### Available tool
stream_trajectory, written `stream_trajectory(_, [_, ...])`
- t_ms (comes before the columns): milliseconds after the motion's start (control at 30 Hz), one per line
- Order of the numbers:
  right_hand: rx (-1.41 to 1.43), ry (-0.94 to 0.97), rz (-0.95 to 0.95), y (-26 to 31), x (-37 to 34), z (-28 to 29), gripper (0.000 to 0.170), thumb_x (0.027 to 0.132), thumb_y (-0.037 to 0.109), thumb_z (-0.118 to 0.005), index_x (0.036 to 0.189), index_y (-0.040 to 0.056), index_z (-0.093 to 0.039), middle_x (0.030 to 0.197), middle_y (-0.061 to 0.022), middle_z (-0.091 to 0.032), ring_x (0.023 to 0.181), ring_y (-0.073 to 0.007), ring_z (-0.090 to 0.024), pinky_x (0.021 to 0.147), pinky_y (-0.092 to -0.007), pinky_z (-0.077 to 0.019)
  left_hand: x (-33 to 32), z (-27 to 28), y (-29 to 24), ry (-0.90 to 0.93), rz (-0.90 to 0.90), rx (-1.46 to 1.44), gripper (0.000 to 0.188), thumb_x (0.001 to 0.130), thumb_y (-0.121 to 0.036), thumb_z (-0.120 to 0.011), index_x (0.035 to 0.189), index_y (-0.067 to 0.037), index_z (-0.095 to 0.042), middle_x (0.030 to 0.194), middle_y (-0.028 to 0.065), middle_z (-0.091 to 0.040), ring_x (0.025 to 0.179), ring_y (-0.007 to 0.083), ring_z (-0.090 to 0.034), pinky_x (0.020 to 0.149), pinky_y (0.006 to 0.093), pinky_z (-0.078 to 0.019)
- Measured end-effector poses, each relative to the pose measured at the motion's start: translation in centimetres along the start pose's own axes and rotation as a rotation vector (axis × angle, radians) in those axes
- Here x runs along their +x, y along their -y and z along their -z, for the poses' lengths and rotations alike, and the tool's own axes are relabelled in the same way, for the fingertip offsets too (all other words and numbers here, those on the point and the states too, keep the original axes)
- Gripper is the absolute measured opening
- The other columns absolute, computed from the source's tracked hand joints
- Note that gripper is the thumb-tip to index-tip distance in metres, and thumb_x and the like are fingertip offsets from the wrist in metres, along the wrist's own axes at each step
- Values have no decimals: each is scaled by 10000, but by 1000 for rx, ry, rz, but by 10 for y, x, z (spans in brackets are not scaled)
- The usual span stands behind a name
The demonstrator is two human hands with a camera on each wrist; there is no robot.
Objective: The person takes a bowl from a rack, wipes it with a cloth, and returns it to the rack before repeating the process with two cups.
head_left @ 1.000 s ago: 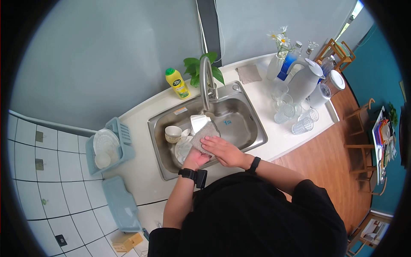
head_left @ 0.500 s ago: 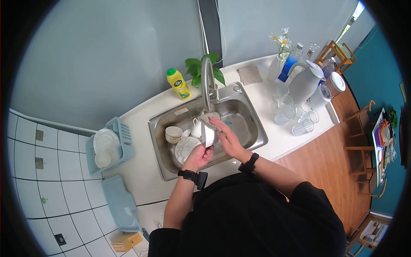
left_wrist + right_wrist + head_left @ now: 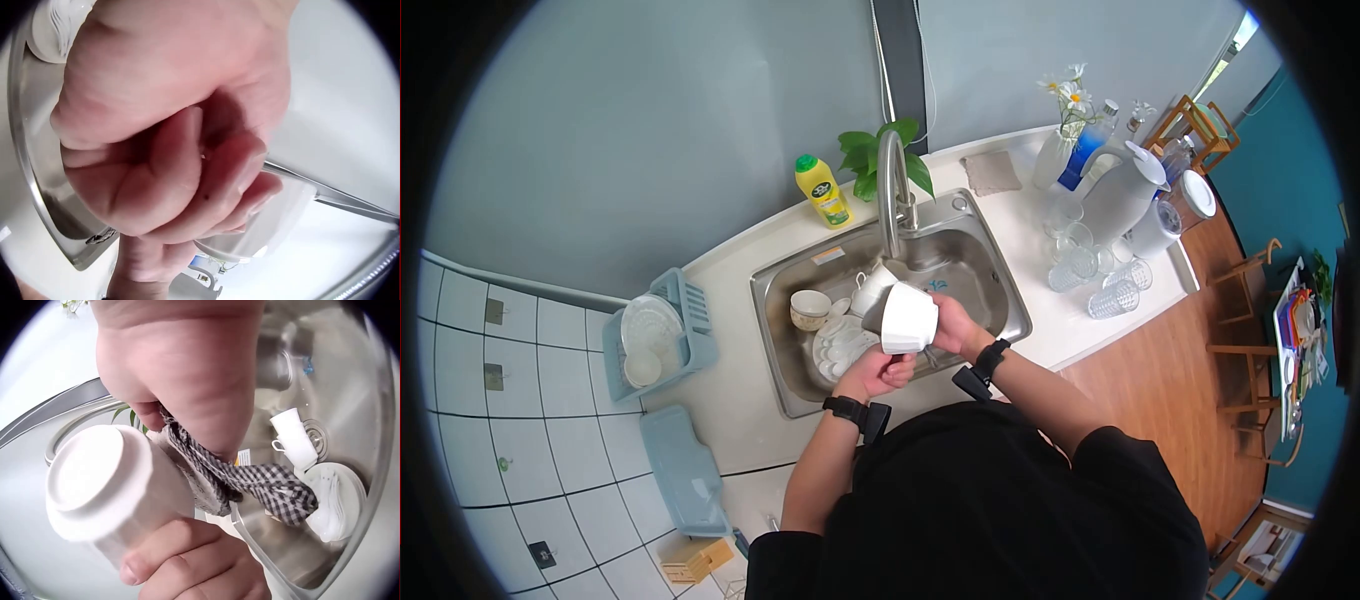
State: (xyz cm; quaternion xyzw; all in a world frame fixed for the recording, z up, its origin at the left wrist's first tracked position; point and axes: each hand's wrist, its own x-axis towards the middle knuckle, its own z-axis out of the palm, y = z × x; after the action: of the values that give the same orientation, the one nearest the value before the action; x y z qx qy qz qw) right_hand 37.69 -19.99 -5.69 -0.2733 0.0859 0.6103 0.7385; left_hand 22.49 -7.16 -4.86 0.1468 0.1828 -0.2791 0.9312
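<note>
A white bowl [image 3: 910, 318] is held tilted over the near side of the sink, its foot ring showing in the right wrist view. My left hand [image 3: 878, 375] grips it from below, fingers curled at its edge. At the bowl's far right side is my right hand [image 3: 953, 325], gripping a cloth [image 3: 269, 487], black-and-white checked on one face and grey on the other. The cloth hangs beside the bowl's side; the head view hides it behind the bowl. In the left wrist view, curled left fingers [image 3: 169, 181] fill the middle.
In the steel sink [image 3: 990, 250] lie white cups [image 3: 875, 287], stacked bowls [image 3: 810, 310] and plates with spoons [image 3: 840, 345], under the faucet [image 3: 890, 190]. A yellow bottle [image 3: 824, 192] stands behind. Left is a dish rack [image 3: 695, 320]; right are glasses [image 3: 1115, 298] and a jug [image 3: 1120, 195].
The cloth lay over the bowl under my right hand; now the bowl is turned with its white outside showing. My right hand has moved to the bowl's right side, and cups behind it show more.
</note>
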Motion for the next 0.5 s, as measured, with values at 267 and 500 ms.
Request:
stream_trajectory(267, [-161,-112,135,-3,-2,-8,377,1035,188,-328,1212,-29,-580,1147,-155,-659,1004,-279,-662,891,-411,-541,-3,-27,-3,-476,-174,400,303,1004,-302,-483,975,-24,-600,778,42,-598,648,135,-577,557,249,-451])
stream_trajectory(500, [-202,-370,93,-6,-17,-20,351,988,123,-368,1212,-56,-570,1123,-188,-655,1027,-304,-662,893,-439,-543,-3,-40,-5,-649,-687,468,465,1058,-383,-392,1199,19,-579,1084,109,-660,942,206,-656,814,343,-529])
